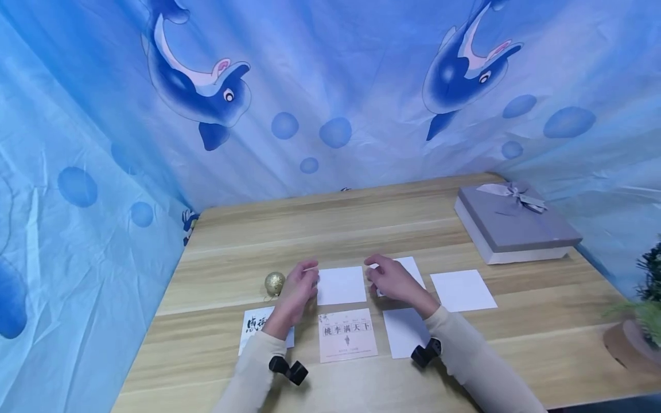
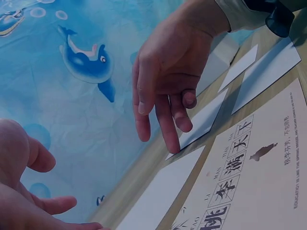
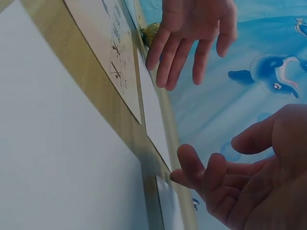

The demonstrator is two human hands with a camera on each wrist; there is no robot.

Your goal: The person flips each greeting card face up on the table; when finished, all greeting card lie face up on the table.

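Head view: a wood-grain tabletop (image 1: 330, 232) is bordered at its far side by a blue curtain (image 1: 382, 69) printed with dolphins and bubbles. Clock directions are taken about the central blank card (image 1: 341, 285), with 12 o'clock toward the far edge. A grey ribboned box (image 1: 516, 218) is seen between 2 and 3 o'clock, well apart; a potted plant (image 1: 627, 344) is cut off by the frame between 3 and 4.

The central blank card lies flat between the two hands. The left hand (image 1: 298, 288) is placed at 9 o'clock, just beside the card's edge, and the right hand (image 1: 393, 281) at 3 o'clock, above a second blank card (image 1: 411, 268). In each grip the fingers are spread and loosely bent, and nothing is held; whether any card is touched by a fingertip cannot be told. A gold ball (image 1: 275, 283) is set at 9 o'clock, beyond the left hand.

At 6 o'clock, a printed card (image 1: 348, 335) is separated from the central blank card by a narrow strip of wood. At 8 o'clock, a calligraphy card (image 1: 256, 324) is partly covered by the left forearm; at 4, a third blank card (image 1: 404, 332) is overlapped by the right. A fourth blank card (image 1: 463, 290) lies farther out at 3. Toward 12, a broad band of wood is left between card and far edge.
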